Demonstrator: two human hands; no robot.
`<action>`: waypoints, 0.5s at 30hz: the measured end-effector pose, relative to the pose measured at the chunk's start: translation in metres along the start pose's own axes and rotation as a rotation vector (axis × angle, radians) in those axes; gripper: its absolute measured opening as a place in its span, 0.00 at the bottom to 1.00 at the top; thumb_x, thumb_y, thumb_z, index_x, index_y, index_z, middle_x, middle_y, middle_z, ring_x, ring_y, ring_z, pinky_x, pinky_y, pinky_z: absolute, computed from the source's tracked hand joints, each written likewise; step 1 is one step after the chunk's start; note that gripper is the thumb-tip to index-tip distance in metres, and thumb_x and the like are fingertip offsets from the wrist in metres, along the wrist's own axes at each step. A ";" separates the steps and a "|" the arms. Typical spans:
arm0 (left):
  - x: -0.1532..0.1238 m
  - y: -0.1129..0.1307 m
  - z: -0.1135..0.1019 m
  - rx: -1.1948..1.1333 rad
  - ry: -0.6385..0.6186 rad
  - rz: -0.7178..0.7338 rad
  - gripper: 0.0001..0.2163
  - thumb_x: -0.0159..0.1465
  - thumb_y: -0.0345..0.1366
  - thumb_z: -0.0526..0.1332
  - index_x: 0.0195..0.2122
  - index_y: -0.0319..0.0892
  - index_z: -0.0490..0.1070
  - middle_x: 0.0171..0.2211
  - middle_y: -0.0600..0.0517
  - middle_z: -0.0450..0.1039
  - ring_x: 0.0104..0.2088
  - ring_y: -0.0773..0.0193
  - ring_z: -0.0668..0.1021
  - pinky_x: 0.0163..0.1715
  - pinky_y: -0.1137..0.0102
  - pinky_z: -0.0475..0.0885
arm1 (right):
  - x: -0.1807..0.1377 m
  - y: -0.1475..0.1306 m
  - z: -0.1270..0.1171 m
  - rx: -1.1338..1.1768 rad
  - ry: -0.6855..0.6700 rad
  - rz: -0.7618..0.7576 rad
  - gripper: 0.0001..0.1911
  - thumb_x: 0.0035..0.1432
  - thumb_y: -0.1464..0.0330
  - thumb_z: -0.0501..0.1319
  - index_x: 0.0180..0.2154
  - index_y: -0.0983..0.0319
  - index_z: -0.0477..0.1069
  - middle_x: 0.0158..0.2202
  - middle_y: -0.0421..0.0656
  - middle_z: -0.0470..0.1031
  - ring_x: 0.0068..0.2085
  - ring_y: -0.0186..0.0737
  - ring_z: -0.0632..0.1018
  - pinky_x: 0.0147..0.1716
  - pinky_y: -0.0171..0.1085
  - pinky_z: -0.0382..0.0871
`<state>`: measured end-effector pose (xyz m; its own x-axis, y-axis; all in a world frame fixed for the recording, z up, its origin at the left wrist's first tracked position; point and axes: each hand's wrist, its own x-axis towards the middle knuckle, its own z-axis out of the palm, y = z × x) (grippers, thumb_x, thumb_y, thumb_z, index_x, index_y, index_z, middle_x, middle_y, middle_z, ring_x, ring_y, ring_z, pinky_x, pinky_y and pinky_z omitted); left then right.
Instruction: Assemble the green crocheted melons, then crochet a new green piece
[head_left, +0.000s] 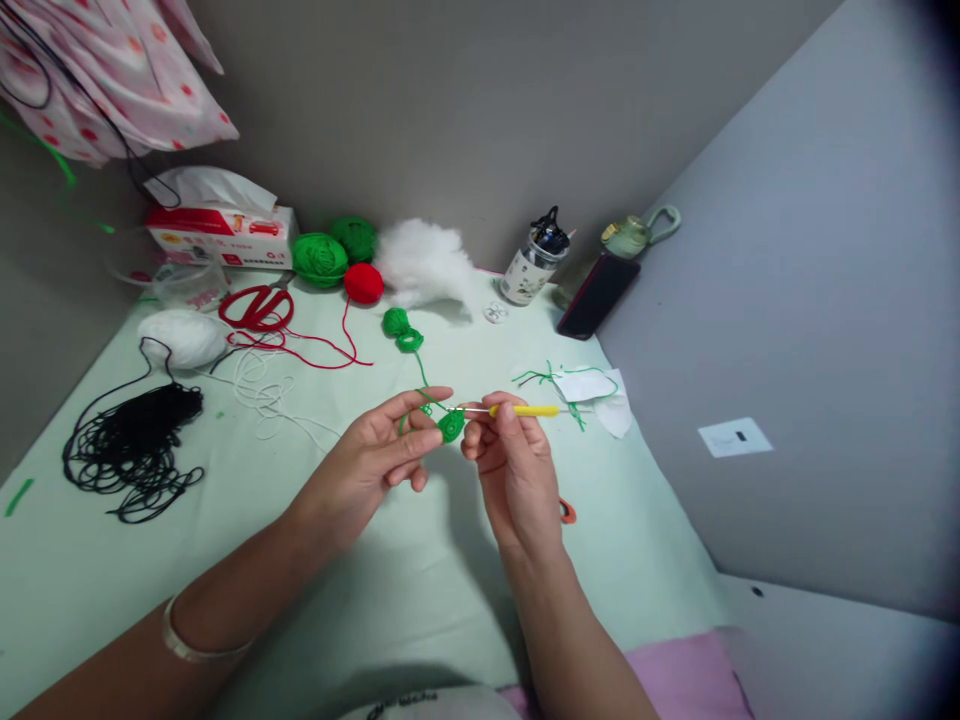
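Between thumb and fingers, my left hand (386,445) pinches a small round green crochet piece (451,426). Green yarn (421,370) runs over the raised left index finger and leads back to a small green crocheted part (397,325) on the table. A crochet hook (529,411) with a yellow handle lies in the grip of my right hand (517,460), thumb pressed on top. Its metal shaft points left and its tip meets the green piece and yarn. Whether a loop sits on the tip is too small to tell.
Green yarn balls (320,260), a red ball (364,284), white stuffing (427,262) and a tissue box (225,235) line the back. Red scissors (259,308), white yarn (184,338) and tangled black cord (142,440) lie left. A pen jar (529,265), phone (598,295) and paper scraps (592,385) are right.
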<state>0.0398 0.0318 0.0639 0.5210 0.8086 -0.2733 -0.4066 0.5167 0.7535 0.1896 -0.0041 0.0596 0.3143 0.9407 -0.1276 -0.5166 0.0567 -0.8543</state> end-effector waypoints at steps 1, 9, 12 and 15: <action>-0.001 0.000 0.000 0.006 0.000 0.011 0.17 0.61 0.33 0.73 0.52 0.45 0.79 0.31 0.59 0.67 0.17 0.81 0.57 0.21 0.78 0.68 | 0.000 0.000 0.000 0.013 -0.003 0.015 0.12 0.58 0.58 0.71 0.37 0.58 0.79 0.34 0.41 0.83 0.27 0.29 0.76 0.27 0.29 0.71; -0.003 0.001 0.001 -0.003 -0.011 0.050 0.15 0.64 0.33 0.70 0.53 0.47 0.80 0.33 0.59 0.67 0.18 0.81 0.59 0.22 0.78 0.70 | 0.005 0.000 -0.003 0.137 -0.016 0.150 0.14 0.54 0.58 0.74 0.36 0.59 0.78 0.32 0.39 0.83 0.26 0.27 0.76 0.25 0.25 0.72; -0.003 0.002 0.001 -0.016 -0.007 0.049 0.16 0.63 0.32 0.70 0.53 0.46 0.79 0.33 0.58 0.68 0.18 0.80 0.59 0.21 0.78 0.70 | 0.007 0.000 -0.004 0.179 -0.013 0.201 0.13 0.55 0.59 0.74 0.37 0.59 0.77 0.32 0.39 0.83 0.26 0.26 0.76 0.25 0.24 0.72; -0.003 0.004 0.002 -0.029 -0.008 0.039 0.16 0.63 0.31 0.70 0.52 0.44 0.79 0.31 0.59 0.68 0.18 0.79 0.58 0.21 0.79 0.70 | 0.008 0.002 -0.006 0.230 -0.010 0.253 0.13 0.55 0.61 0.75 0.37 0.59 0.77 0.31 0.39 0.82 0.26 0.26 0.76 0.25 0.23 0.72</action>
<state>0.0380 0.0305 0.0689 0.5098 0.8264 -0.2392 -0.4485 0.4925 0.7459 0.1956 0.0020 0.0540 0.1465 0.9377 -0.3151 -0.7437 -0.1056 -0.6601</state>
